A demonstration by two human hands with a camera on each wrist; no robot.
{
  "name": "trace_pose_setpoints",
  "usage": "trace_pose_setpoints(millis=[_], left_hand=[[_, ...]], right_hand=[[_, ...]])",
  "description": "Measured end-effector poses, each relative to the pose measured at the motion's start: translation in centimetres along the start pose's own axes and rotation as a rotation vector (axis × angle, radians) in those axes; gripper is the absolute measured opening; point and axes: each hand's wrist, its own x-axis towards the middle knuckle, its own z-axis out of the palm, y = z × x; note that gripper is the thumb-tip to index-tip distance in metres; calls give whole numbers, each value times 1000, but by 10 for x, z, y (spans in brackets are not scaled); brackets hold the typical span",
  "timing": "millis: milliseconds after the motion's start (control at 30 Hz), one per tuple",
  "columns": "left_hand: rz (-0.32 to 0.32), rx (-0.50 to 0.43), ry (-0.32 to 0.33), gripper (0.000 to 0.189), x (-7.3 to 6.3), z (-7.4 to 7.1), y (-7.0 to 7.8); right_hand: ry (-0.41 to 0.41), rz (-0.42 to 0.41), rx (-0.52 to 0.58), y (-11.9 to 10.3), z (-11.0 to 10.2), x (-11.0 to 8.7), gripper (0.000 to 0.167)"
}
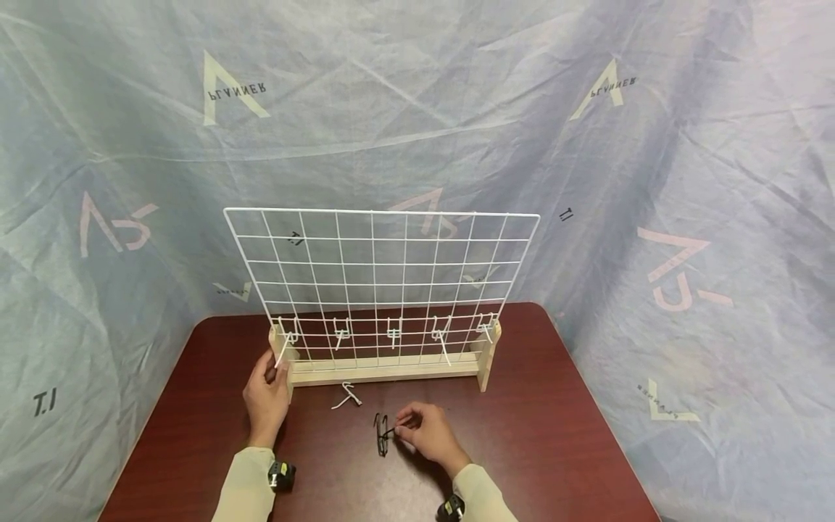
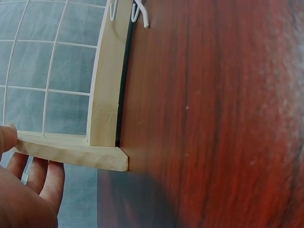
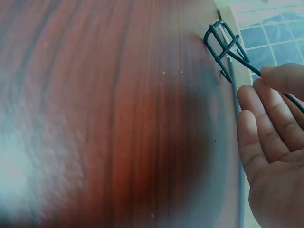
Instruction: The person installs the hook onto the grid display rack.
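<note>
My left hand (image 1: 267,399) holds the left wooden foot (image 2: 71,153) of a display stand, thumb on one side and fingers on the other. The stand carries a white wire grid panel (image 1: 381,212), upright in a wooden base (image 1: 385,372). In front of it, my right hand (image 1: 430,435) pinches the straight prong of a black wire hook (image 3: 223,45) between thumb and fingers. Its bracket end with bent tips points away from the palm. A loose white hook (image 1: 351,394) lies on the table between the two hands, close to the base.
Several white hooks (image 1: 342,334) hang in a row along the lower part of the grid, their prongs sticking out toward me. The dark red table (image 1: 554,435) has rounded far corners. Grey printed cloth (image 1: 417,87) surrounds it at the back and sides.
</note>
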Motion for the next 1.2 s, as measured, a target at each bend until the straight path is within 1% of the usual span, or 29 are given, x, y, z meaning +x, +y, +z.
trace_pose_setpoints(millis=[67, 267, 367, 533, 800, 900, 1000, 1200], left_hand=[[-2, 1, 1, 42, 0, 0, -1], [-3, -4, 2, 42, -1, 0, -2], [-6, -6, 3, 42, -1, 1, -2], [-7, -2, 5, 41, -1, 1, -2], [0, 1, 4, 42, -1, 1, -1], [-2, 1, 0, 41, -1, 1, 0], [-3, 1, 0, 41, -1, 1, 0], [-9, 15, -1, 40, -1, 0, -3]], right_hand=[[16, 5, 20, 0, 1, -1, 17], [66, 35, 96, -4, 3, -4, 12], [93, 27, 102, -5, 2, -5, 11], [137, -16, 103, -7, -1, -4, 12], [208, -61, 187, -15, -9, 0, 13], [233, -93, 209, -20, -13, 2, 12], [261, -135, 190, -25, -18, 5, 10], [338, -241, 106, -37, -26, 10, 12]])
